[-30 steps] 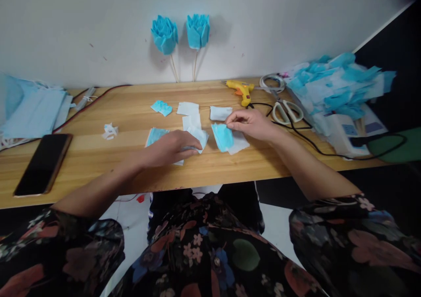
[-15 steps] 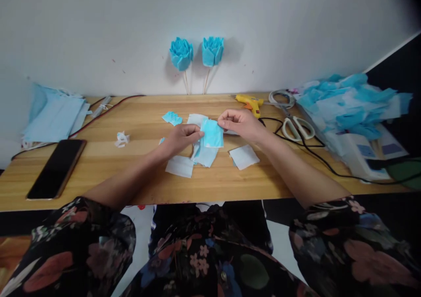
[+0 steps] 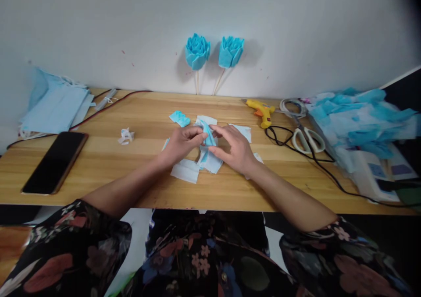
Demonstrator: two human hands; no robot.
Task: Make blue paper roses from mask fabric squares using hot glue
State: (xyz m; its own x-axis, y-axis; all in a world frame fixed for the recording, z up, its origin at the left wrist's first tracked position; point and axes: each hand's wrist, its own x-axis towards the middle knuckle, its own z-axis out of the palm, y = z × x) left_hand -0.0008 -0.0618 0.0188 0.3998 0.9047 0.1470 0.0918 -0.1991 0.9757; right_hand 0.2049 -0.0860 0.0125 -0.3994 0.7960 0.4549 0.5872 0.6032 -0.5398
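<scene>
A light-blue piece of mask fabric [image 3: 208, 136], creased and folded into a narrow shape, is held up between my two hands over the desk's middle. My left hand [image 3: 182, 146] pinches its left side between thumb and fingers. On the other side, my right hand [image 3: 235, 150] curves around it, thumb low and forefinger high, both at the fabric. Beneath lie more blue and white fabric pieces [image 3: 211, 163], partly covered by the hands. A white rectangle [image 3: 186, 171] lies near my left wrist, and a crimped blue piece [image 3: 180, 118] is beyond my left hand.
Two blue fabric flowers [image 3: 198, 51] on sticks lean against the wall. To the right are a yellow glue gun [image 3: 263, 111], scissors [image 3: 308, 140], a black cable [image 3: 283, 143] and piled blue scraps [image 3: 362, 117]. Leftward lie a phone [image 3: 54, 163], stacked masks [image 3: 54, 106] and a crumpled white scrap [image 3: 125, 136].
The blue fabric piece was spread flat between both hands and is now folded narrow. My right hand has come lower and closer around it. The camera view has shifted slightly.
</scene>
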